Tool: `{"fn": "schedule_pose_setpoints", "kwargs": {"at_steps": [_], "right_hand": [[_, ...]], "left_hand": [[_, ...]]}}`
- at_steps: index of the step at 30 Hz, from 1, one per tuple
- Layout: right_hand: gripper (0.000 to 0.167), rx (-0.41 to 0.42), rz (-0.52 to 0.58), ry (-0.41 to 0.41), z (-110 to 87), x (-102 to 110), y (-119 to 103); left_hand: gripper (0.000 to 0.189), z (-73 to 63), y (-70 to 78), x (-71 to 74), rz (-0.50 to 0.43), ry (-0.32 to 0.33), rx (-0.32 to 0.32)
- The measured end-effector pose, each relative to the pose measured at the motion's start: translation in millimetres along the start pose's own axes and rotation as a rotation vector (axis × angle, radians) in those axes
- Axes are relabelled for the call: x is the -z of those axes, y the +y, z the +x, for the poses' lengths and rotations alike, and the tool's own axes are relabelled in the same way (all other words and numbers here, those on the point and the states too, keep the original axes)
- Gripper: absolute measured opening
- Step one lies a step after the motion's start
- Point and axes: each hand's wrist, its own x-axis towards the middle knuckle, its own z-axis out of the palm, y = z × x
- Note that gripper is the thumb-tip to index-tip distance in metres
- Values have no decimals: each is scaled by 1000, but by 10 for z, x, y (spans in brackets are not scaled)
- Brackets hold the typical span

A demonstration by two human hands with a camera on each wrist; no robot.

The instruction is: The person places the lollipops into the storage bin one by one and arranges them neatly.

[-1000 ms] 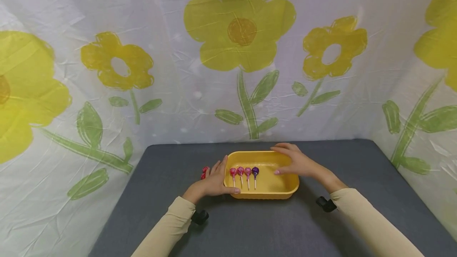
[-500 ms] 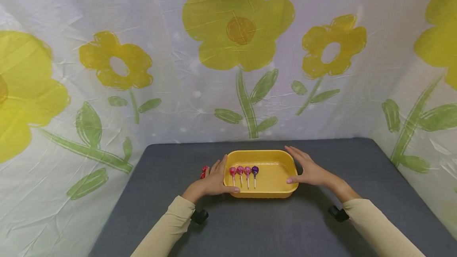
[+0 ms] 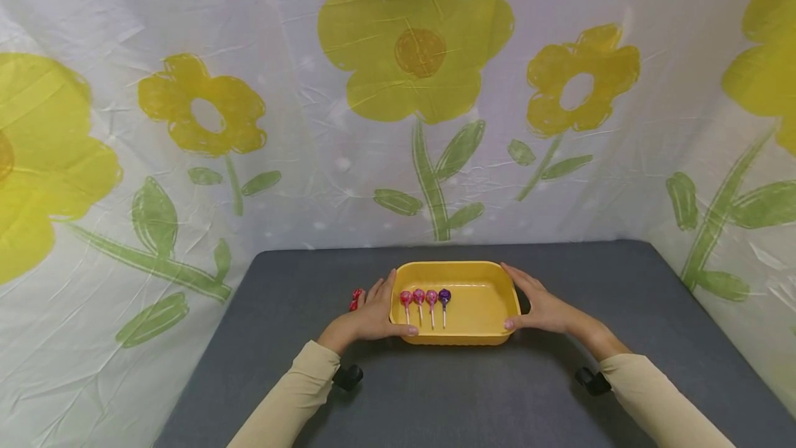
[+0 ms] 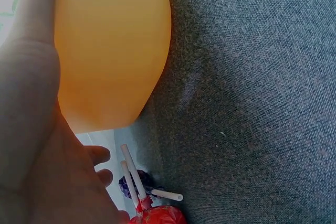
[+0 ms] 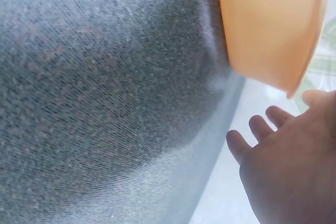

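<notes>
In the head view, a yellow plastic tray [image 3: 477, 306] sits on the dark table between both hands. Several wrapped lollipops lie side by side in its left half: a red one [image 3: 406, 298] at the left, pink ones [image 3: 432, 297] in the middle, a purple one [image 3: 444, 296] at the right. My left hand [image 3: 368, 315] holds the tray's left end, thumb at the near rim. At the right end, my right hand [image 3: 547, 311] grips with thumb and index finger at the rim; its other fingers stand apart from the wall in the right wrist view.
Beyond the left hand lie more lollipops, mostly hidden in the head view; the left wrist view shows a red one [image 4: 161, 215] and a dark purple one [image 4: 126, 186]. A flowered cloth [image 3: 298, 178] hangs behind the grey table [image 3: 435, 399].
My right hand has drawn back from over the tray's inside, moved right, and come onto its right end. The left hand, tray and lollipops have stayed put.
</notes>
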Motion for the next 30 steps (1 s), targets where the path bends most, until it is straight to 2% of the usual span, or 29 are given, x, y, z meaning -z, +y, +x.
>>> {"fn": "schedule_pose_setpoints", "kwargs": {"at_steps": [11, 23, 27, 30], "right_hand": [[122, 2, 6, -14, -40, -41, -2], [120, -81, 32, -75, -45, -25, -19], [120, -95, 42, -99, -35, -40, -7], [120, -113, 45, -103, -42, -37, 0]], "left_hand": [[132, -1, -5, -1, -9, -7, -10], [131, 9, -22, 38, -2, 23, -67], [125, -15, -76, 201, -122, 33, -64], [109, -17, -151, 371, -225, 108, -76]]}}
